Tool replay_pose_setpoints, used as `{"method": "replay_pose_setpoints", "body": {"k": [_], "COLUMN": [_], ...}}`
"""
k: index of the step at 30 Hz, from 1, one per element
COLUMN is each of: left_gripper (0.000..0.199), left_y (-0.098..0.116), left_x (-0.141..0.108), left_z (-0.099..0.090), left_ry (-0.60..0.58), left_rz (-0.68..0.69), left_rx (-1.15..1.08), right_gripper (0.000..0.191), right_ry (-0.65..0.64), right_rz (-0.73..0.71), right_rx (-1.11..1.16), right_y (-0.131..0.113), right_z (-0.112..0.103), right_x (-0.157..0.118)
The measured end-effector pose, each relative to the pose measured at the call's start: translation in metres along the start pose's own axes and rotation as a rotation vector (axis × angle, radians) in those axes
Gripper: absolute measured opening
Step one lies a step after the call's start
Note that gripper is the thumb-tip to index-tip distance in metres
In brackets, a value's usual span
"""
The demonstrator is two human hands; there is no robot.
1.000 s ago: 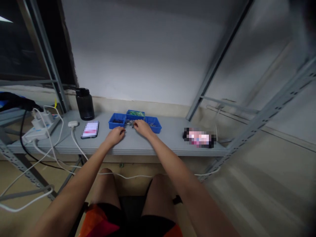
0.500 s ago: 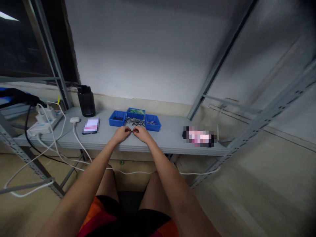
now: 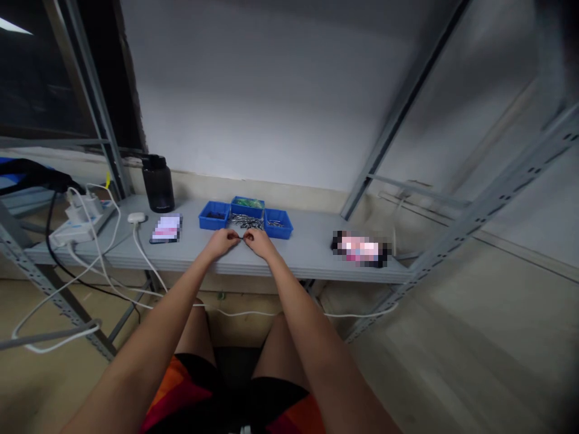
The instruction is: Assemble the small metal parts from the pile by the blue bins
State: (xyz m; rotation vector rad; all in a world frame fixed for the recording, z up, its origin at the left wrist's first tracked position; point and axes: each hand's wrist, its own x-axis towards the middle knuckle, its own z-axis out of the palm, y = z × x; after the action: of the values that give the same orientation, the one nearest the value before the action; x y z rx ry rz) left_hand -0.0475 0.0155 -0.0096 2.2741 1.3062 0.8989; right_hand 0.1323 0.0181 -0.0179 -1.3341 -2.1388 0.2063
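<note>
My left hand (image 3: pixel 223 242) and my right hand (image 3: pixel 257 242) meet fingertip to fingertip over the front of the grey shelf (image 3: pixel 307 259). Both are pinched closed around a tiny dark piece (image 3: pixel 241 237) between them, too small to name. Just beyond the fingers lies a loose pile of shiny metal parts (image 3: pixel 246 222). Around it stand a left blue bin (image 3: pixel 213 225) with dark small items, a back blue bin (image 3: pixel 247 210) with something green inside, and a right blue bin (image 3: pixel 279 231) with thin metal pieces.
A black bottle (image 3: pixel 158 184) stands at the back left, with a phone (image 3: pixel 166 229) in front. Farther left, white cables run from a power strip (image 3: pixel 84 226). A blurred-out device (image 3: pixel 360 249) lies on the right. Metal uprights (image 3: pixel 384 144) frame the shelf.
Both hands stay together at nearly the same spot, their fingertips very slightly farther apart. The whole view has shifted a little.
</note>
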Motion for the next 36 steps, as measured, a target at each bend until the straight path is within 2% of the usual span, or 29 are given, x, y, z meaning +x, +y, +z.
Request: {"method": "replay_pose_setpoints", "body": {"k": [9, 16, 19, 22, 25, 28, 36], "left_gripper": [0.025, 0.025, 0.027, 0.03, 0.031, 0.031, 0.027], "left_y": [0.003, 0.001, 0.0, 0.001, 0.004, 0.006, 0.006], "left_x": [-0.001, -0.001, -0.001, -0.001, -0.001, -0.002, -0.002], "left_z": [-0.001, 0.0, 0.0, -0.001, -0.003, -0.003, -0.003], "left_ry": [0.081, 0.08, 0.086, 0.095, 0.077, 0.052, 0.112], "left_rz": [-0.106, -0.098, -0.092, -0.09, -0.071, -0.065, -0.09], "left_rx": [-0.001, -0.074, -0.116, -0.145, -0.168, -0.173, -0.182], "right_gripper": [0.019, 0.022, 0.022, 0.02, 0.018, 0.018, 0.018], "right_ry": [-0.003, 0.037, 0.057, -0.014, -0.012, -0.017, -0.016], "right_rz": [0.05, 0.033, 0.042, 0.12, 0.145, 0.141, 0.121], "right_rx": [-0.071, -0.124, -0.084, 0.01, 0.041, 0.063, 0.198], "right_y": [-0.002, -0.002, -0.007, -0.016, -0.021, -0.024, -0.025], "right_z": [-0.001, -0.001, 0.002, 0.006, 0.007, 0.005, 0.002], "right_x": [0.001, 0.001, -0.003, -0.007, -0.011, -0.015, -0.017]}}
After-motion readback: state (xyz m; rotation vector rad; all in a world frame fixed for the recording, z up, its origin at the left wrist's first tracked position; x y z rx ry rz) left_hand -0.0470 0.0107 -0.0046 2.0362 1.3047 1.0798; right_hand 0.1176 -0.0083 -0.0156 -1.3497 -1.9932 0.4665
